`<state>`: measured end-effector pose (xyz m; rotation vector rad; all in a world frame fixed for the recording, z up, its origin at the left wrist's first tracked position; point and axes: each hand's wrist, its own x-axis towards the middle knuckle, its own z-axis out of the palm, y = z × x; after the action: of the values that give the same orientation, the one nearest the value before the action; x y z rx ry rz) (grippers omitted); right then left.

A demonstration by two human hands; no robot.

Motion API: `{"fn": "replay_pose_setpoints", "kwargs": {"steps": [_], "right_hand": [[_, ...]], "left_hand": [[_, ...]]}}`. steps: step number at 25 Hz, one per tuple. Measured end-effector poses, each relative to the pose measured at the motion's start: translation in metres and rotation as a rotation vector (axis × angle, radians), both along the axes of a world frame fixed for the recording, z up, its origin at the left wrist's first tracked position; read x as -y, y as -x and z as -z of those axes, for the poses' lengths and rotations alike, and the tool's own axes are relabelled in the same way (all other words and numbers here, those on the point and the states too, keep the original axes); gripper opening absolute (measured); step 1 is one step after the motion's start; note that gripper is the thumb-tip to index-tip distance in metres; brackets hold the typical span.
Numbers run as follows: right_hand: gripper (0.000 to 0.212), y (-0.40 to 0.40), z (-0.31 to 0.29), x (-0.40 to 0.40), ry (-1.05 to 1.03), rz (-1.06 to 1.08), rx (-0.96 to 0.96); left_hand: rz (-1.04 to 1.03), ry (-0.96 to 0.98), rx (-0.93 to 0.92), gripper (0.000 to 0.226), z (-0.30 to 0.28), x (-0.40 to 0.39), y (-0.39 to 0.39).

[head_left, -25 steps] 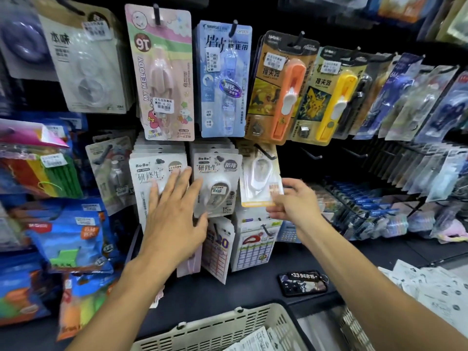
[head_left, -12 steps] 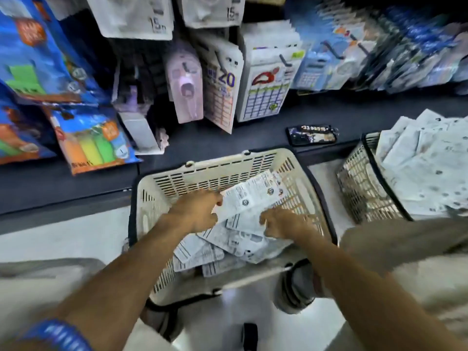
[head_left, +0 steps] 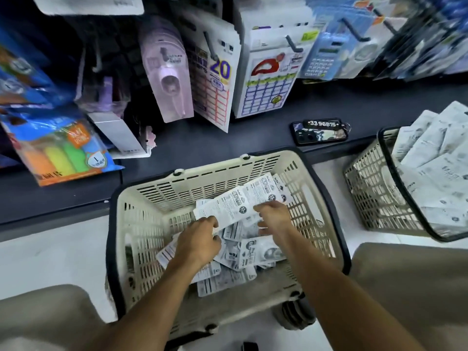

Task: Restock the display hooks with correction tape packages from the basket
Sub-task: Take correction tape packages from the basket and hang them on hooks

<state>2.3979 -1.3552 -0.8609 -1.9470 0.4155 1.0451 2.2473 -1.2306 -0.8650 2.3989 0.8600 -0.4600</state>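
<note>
A cream plastic basket [head_left: 162, 198], rectangular with slotted, grid-cut walls and a dark rim, sits on the pale floor [head_left: 50, 254] at the centre of the view. Inside lies a loose heap of flat correction tape packages [head_left: 240, 257], white printed card with clear blisters, overlapping at all angles. Both hands reach into it. The left hand [head_left: 198, 240] pinches the near-left end of a small stack of packages [head_left: 235, 203], fingers curled on its edge. The right hand [head_left: 272, 216] grips the stack's right side, fingers curled over the card. The stack is tilted, its far end pointing to 1 o'clock, raised above the heap.

At 3 o'clock a second basket [head_left: 367, 183], the same perforated cream plastic with a black rim, is piled high with similar white packs [head_left: 435, 158].

A dark, matte shelf [head_left: 253, 138] runs across beyond the baskets. On it, at 1 o'clock, lies a phone [head_left: 320, 135], glossy and flat, with a black numbered key tag [head_left: 323, 123] touching its far edge. Above the shelf hang carded goods: a lilac blister pack [head_left: 167, 72] at 11 o'clock, label sheets [head_left: 215, 82], a grid-printed card [head_left: 268, 92], and a blue calculator pack [head_left: 326, 57]. At 9 o'clock a glossy bag of bright sticky flags [head_left: 60, 153] leans on the shelf.
</note>
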Motion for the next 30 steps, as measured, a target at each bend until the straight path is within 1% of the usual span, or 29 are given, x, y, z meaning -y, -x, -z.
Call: {"fn": "replay_pose_setpoints", "kwargs": {"steps": [3,6,9,11,13,15,16,19,20,22,23,24,25,26,27,28,29,30], "right_hand": [[0.032,0.012,0.012,-0.022,-0.045,0.013,-0.134],[0.031,0.020,0.019,-0.044,-0.099,-0.028,-0.173],[0.028,0.030,0.020,-0.058,-0.220,0.044,-0.047],[0.025,0.037,0.015,-0.059,-0.284,0.023,0.069],[0.019,0.042,0.008,-0.050,-0.309,-0.049,0.129],[0.019,0.046,0.000,-0.035,-0.275,-0.135,0.131],[0.022,0.046,-0.004,-0.027,-0.211,-0.183,0.153],[0.032,0.043,-0.010,-0.007,0.062,-0.445,0.401],[0.035,0.042,-0.013,-0.002,0.127,-0.511,0.478],[0.043,0.040,-0.016,0.003,0.202,-0.557,0.647],[0.044,0.041,-0.018,0.001,0.219,-0.562,0.740],[0.042,0.044,-0.019,-0.003,0.229,-0.585,0.811],[0.041,0.049,-0.021,-0.010,0.222,-0.628,0.846],[0.040,0.056,-0.023,-0.018,0.190,-0.673,0.867],[0.036,0.063,-0.024,-0.025,0.122,-0.695,0.893],[0.027,0.069,-0.026,-0.029,0.014,-0.668,0.916],[0.015,0.073,-0.028,-0.032,-0.128,-0.590,0.919],[0.010,0.076,-0.032,-0.034,-0.271,-0.471,0.868]], "left_hand": [[-0.069,-0.015,0.022,0.039,0.008,-0.004,0.001],[-0.115,-0.038,-0.005,0.049,0.016,-0.014,0.005],[-0.122,-0.057,-0.006,0.074,0.021,-0.023,0.004],[-0.081,-0.074,-0.036,0.091,0.026,-0.031,0.006],[-0.053,-0.083,-0.119,0.097,0.033,-0.041,0.012],[-0.031,-0.107,-0.201,0.093,0.042,-0.049,0.017],[-0.006,-0.111,-0.223,0.090,0.046,-0.050,0.018],[0.049,-0.079,-0.210,0.068,0.052,-0.051,0.018],[0.063,-0.104,-0.190,0.059,0.051,-0.051,0.018],[0.049,-0.206,-0.111,0.035,0.043,-0.049,0.015],[0.032,-0.208,-0.060,0.031,0.036,-0.047,0.011],[0.033,-0.180,0.001,0.037,0.030,-0.044,0.005],[0.010,-0.088,0.079,0.039,0.023,-0.038,-0.004],[-0.071,0.096,0.185,0.036,0.015,-0.030,-0.012],[-0.214,0.347,0.310,0.032,0.008,-0.023,-0.020],[-0.380,0.572,0.432,0.034,0.002,-0.016,-0.025],[-0.534,0.730,0.502,0.039,-0.001,-0.010,-0.025],[-0.652,0.822,0.496,0.043,0.000,-0.006,-0.022]]}}
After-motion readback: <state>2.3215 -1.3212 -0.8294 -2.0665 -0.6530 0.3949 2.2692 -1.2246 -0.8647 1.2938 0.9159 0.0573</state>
